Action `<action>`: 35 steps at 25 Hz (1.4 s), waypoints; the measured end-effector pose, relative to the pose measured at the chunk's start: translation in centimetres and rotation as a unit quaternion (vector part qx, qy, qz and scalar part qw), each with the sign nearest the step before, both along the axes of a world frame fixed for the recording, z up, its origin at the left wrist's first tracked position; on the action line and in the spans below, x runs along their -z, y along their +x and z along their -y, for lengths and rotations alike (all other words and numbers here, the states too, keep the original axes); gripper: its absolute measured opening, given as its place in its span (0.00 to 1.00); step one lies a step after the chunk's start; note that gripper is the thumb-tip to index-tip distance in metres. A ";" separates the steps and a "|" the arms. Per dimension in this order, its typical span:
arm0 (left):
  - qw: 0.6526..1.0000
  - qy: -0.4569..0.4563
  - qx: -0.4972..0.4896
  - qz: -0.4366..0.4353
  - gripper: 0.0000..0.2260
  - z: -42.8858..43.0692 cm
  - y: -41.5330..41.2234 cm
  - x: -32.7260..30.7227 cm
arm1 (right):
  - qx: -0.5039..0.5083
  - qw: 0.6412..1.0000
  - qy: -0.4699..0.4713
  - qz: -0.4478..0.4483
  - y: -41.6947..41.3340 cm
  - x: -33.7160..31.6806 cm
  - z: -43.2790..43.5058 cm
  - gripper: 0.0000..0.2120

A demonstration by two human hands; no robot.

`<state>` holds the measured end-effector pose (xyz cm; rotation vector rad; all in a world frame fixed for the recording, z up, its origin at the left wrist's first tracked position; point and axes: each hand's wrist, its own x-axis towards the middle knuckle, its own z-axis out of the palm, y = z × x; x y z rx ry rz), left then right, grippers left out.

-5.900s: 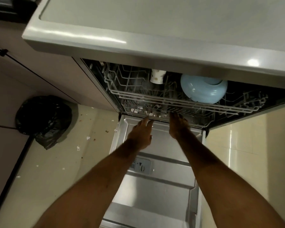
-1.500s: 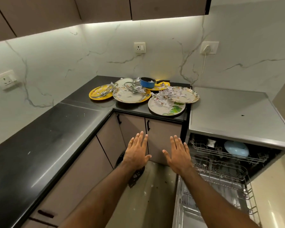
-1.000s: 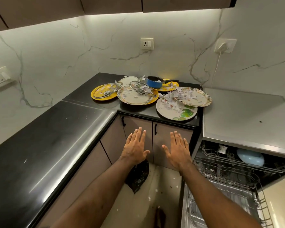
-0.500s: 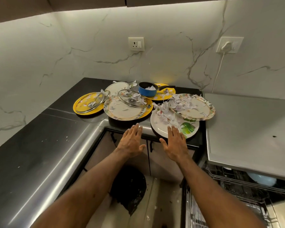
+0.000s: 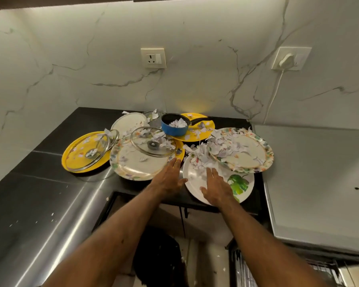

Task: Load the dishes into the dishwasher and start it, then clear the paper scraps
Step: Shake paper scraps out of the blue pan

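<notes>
Right hand (image 5: 216, 189), fingers straight and empty, lies over the leaf-print plate (image 5: 239, 184) at the front edge of the black countertop (image 5: 85, 121), nearer than the likewise flat, empty left hand (image 5: 168, 179) beside its left rim.

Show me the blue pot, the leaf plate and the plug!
blue pot (image 5: 174, 130): head view, its blue side.
leaf plate (image 5: 237, 183): head view, the green leaf print.
plug (image 5: 286, 60): head view, its white body.

Black countertop (image 5: 50, 195), scrap-strewn plates (image 5: 137, 164), yellow plate (image 5: 71, 160), scattered scraps (image 5: 52, 214)
</notes>
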<state>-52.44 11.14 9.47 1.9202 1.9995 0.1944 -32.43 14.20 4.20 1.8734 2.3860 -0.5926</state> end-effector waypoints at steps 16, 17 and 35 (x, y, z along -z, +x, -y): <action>0.834 -0.023 -0.382 0.397 0.38 -19.9 -6.1 0.2 | -0.086 0.968 -0.095 0.218 -6.1 0.4 -10.4 0.48; 0.810 -0.032 -0.405 0.424 0.40 -20.1 -6.7 0.4 | -0.085 0.966 -0.111 0.216 -6.1 0.4 -10.3 0.50; 0.661 -0.102 -0.463 0.582 0.29 -23.6 -7.4 -0.6 | -0.081 0.970 -0.128 0.189 -6.0 -0.5 -10.6 0.55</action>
